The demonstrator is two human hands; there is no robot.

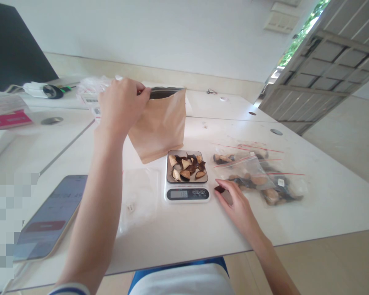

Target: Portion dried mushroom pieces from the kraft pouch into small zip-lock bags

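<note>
My left hand (121, 102) is closed on the top rim of a brown paper bag (160, 127) that stands open behind a small kitchen scale (187, 193). The scale's tray (187, 166) holds several dark and tan dried pieces. My right hand (235, 200) rests on the white table (203, 229) right of the scale, fingertips pinching a small dark piece (219, 189). Several clear zip bags (258, 176) filled with the same pieces lie just beyond that hand.
A phone (49, 219) lies at the near left, an empty clear bag (140, 198) left of the scale. Papers, plastic bags and a dark laptop screen (12, 45) sit at the far left. A door stands at the far right.
</note>
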